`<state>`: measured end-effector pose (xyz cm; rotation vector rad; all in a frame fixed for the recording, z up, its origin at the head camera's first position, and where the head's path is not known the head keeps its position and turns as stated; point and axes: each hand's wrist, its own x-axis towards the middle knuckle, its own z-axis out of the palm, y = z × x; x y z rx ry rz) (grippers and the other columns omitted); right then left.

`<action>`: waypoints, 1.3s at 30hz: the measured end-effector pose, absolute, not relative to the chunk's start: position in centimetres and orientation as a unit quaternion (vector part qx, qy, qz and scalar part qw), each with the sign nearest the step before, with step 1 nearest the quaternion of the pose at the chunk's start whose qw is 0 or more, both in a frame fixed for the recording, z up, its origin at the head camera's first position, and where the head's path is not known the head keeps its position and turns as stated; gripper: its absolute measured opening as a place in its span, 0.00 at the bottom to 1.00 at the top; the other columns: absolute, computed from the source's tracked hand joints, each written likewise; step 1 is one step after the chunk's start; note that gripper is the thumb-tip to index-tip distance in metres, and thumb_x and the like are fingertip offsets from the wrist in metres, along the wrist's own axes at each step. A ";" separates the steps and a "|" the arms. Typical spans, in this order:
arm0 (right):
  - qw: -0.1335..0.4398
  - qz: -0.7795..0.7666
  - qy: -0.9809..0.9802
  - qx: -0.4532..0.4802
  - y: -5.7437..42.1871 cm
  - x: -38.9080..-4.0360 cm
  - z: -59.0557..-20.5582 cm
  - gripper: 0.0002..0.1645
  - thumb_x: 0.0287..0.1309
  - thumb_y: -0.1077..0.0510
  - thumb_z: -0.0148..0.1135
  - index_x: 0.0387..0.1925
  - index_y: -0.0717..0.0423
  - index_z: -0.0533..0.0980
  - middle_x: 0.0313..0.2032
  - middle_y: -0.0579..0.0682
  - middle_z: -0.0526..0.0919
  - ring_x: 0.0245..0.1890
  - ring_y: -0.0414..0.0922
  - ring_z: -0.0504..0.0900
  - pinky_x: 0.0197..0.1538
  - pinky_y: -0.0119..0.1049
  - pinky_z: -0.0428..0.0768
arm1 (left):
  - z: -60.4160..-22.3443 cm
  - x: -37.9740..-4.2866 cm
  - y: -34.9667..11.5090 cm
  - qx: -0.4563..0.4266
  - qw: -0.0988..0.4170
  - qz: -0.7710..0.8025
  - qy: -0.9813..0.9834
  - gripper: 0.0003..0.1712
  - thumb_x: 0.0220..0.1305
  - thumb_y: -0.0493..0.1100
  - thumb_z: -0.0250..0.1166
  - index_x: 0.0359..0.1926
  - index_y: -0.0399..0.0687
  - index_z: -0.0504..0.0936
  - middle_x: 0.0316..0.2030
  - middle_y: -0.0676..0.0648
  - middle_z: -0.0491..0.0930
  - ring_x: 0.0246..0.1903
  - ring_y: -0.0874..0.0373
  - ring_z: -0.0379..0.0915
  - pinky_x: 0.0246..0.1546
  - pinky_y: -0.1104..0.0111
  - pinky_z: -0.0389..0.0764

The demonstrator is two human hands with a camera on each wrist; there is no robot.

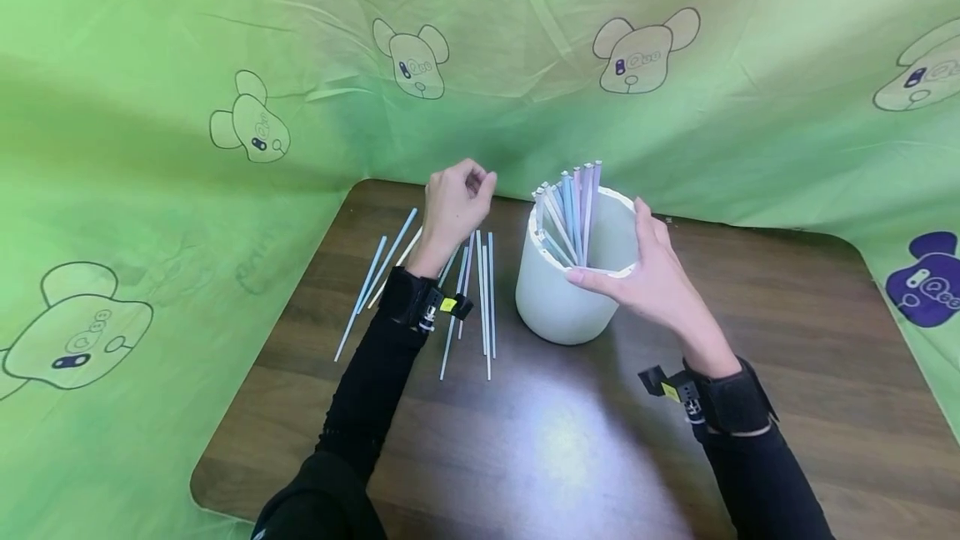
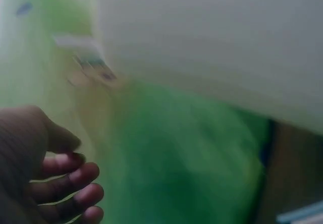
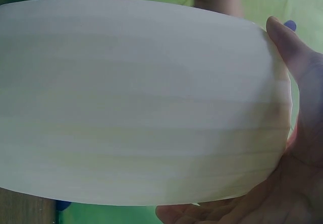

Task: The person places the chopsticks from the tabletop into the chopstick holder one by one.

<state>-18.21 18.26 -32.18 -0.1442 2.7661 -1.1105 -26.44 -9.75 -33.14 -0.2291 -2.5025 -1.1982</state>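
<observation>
A white cylindrical container (image 1: 567, 307) stands on the table with several thin straws (image 1: 577, 211) in pale blue, lilac and white leaning inside it. My right hand (image 1: 660, 286) grips its right side near the rim, thumb at the front and fingers round the far side. To the container's left, my left hand (image 1: 459, 202) is raised over the table, its fingers loosely bent with nothing visible between them. In the left wrist view the fingers (image 2: 75, 183) hang relaxed beside the blurred white container wall (image 2: 212, 37). Loose straws (image 1: 486, 298) lie below and around the left forearm.
The brown wooden table (image 1: 555, 448) has rounded corners. More pale straws (image 1: 363, 294) lie spread at its left side, partly hidden by the left wrist. A green cloth (image 1: 510, 40) with printed animal heads hangs behind and at both sides.
</observation>
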 end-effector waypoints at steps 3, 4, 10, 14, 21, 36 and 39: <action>0.080 -0.370 0.925 -0.043 18.4 -18.2 -32.2 0.83 0.43 0.25 0.73 0.79 0.37 0.23 0.82 0.54 0.34 0.80 0.61 0.47 0.72 0.72 0.58 | -35.0 -28.0 -10.0 -0.059 0.128 -0.391 -0.910 0.11 0.71 0.46 0.63 0.38 0.43 0.85 0.30 0.45 0.86 0.26 0.54 0.80 0.37 0.65 0.81; 0.080 -0.370 0.925 -0.042 18.5 -18.2 -32.2 0.83 0.43 0.24 0.73 0.79 0.37 0.23 0.82 0.54 0.34 0.80 0.61 0.47 0.72 0.71 0.58 | -35.6 -28.5 -10.0 -0.054 0.110 -0.382 -0.916 0.11 0.71 0.46 0.63 0.39 0.43 0.85 0.30 0.46 0.86 0.25 0.55 0.80 0.34 0.66 0.81; 0.076 -0.373 0.924 -0.042 18.6 -18.1 -32.4 0.83 0.43 0.25 0.74 0.79 0.36 0.24 0.82 0.54 0.34 0.80 0.61 0.47 0.72 0.71 0.58 | -38.9 -31.0 -9.5 -0.029 0.021 -0.336 -0.941 0.11 0.70 0.48 0.64 0.35 0.45 0.82 0.25 0.49 0.81 0.18 0.60 0.72 0.17 0.72 0.71; 0.076 -0.375 0.923 -0.043 18.6 -18.1 -32.6 0.83 0.43 0.25 0.74 0.79 0.36 0.24 0.82 0.54 0.34 0.80 0.61 0.46 0.72 0.71 0.58 | -41.1 -32.2 -9.2 -0.002 -0.018 -0.284 -0.959 0.22 0.68 0.50 0.67 0.21 0.48 0.72 0.17 0.52 0.70 0.17 0.60 0.65 0.18 0.71 0.67; 0.073 -0.375 0.923 -0.044 18.4 -18.1 -32.8 0.83 0.42 0.24 0.73 0.79 0.35 0.24 0.82 0.54 0.35 0.80 0.61 0.48 0.72 0.71 0.58 | -43.8 -33.1 -9.0 0.005 -0.067 -0.226 -0.972 0.30 0.60 0.53 0.74 0.16 0.51 0.63 0.17 0.54 0.60 0.21 0.58 0.63 0.20 0.68 0.66; 0.067 -0.373 0.924 -0.049 18.4 -18.3 -32.8 0.83 0.42 0.24 0.74 0.79 0.36 0.24 0.82 0.53 0.35 0.80 0.60 0.48 0.73 0.70 0.58 | -45.2 -33.2 -8.7 0.026 -0.043 -0.232 -0.971 0.25 0.58 0.47 0.76 0.17 0.50 0.68 0.20 0.52 0.71 0.27 0.56 0.72 0.26 0.67 0.71; 0.067 -0.372 0.924 -0.049 18.4 -18.3 -32.7 0.83 0.42 0.24 0.74 0.79 0.37 0.24 0.82 0.54 0.35 0.80 0.60 0.48 0.73 0.70 0.58 | -45.0 -33.1 -8.7 0.029 -0.032 -0.254 -0.966 0.17 0.61 0.44 0.73 0.21 0.46 0.76 0.26 0.48 0.80 0.31 0.53 0.76 0.31 0.64 0.76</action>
